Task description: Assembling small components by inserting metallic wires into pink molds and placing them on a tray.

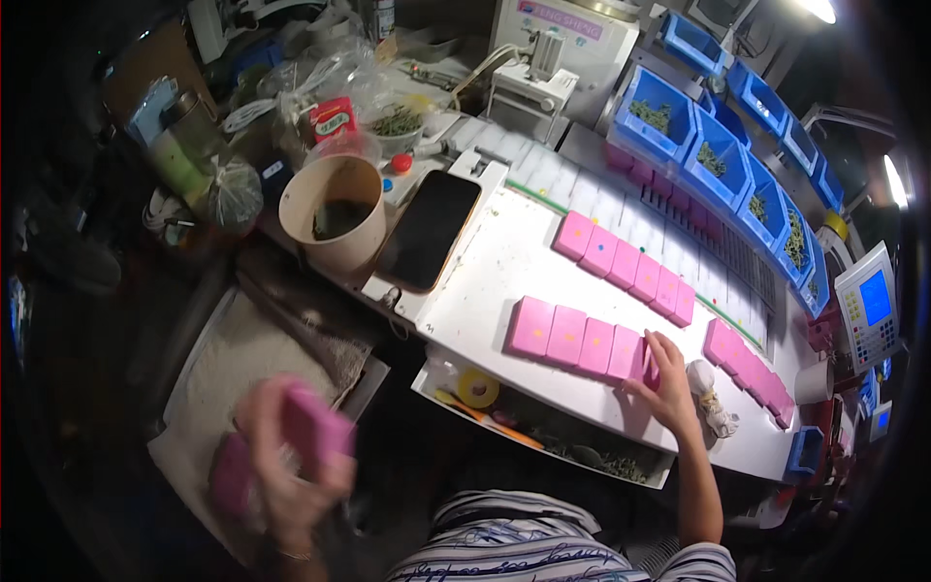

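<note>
My left hand (303,480), smeared by motion, is closed on a pink block (315,427) at the lower left. Another pink piece (233,475) shows just beside that hand, over a pale cloth-like surface (228,354). On the white worktop my right hand (667,383) has its thumb and fingers around the pink block (652,367) at the right end of the near row. The other pink blocks in that row (565,335) stand side by side, several with a small yellowish mark on top. Farther back lies a second row of pink blocks (630,267).
A third pink row (747,369) lies right of a white cloth bundle (713,398). Blue bins (715,155) with small green-grey bits line the back right. A beige bucket (330,209) and a dark phone (427,228) stand left. Below juts a drawer (543,441) with yellow tape.
</note>
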The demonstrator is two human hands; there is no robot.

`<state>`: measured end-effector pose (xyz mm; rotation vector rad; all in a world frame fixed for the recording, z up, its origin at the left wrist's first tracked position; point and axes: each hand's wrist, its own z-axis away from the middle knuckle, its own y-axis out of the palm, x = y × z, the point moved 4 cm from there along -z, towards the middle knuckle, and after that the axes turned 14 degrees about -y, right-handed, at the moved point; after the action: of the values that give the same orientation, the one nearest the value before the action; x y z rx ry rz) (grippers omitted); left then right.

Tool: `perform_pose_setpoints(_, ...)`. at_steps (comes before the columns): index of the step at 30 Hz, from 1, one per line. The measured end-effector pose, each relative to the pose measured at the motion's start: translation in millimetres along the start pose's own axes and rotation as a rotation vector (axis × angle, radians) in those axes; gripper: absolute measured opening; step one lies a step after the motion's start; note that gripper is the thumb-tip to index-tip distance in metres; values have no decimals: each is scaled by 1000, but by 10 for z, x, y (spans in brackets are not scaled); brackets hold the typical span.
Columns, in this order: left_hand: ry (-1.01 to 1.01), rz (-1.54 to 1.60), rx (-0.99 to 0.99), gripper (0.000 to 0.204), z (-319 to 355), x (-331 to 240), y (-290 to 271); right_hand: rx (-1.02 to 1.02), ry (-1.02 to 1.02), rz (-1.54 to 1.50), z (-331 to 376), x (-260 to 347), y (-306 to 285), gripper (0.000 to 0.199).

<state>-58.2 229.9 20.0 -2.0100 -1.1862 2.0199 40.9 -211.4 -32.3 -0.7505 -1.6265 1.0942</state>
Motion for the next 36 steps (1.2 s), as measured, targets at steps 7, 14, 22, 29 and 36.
perform_pose_setpoints(7, 274, -80, 336, 79, -463, -862, 1717, -101, -95, 99, 20, 44, 25, 87)
perform_pose_setpoints(14, 46, 139, 567, 83, -468, -669, 2260, -108, -70, 55, 79, -28, 46, 86)
perform_pose_setpoints(22, 149, 36, 513, 80, -369, -968, 2620, -190, 64, -22, 450, -423, -161, 88)
perform_pose_setpoints(29, 114, -426, 277, 74, -327, -923, 2669, -266, 69, -172, 587, -503, -152, 85)
perform_pose_setpoints(36, 148, -564, 148, 73, -202, -646, 2908, -327, -1, 30, 602, -549, 19, 80)
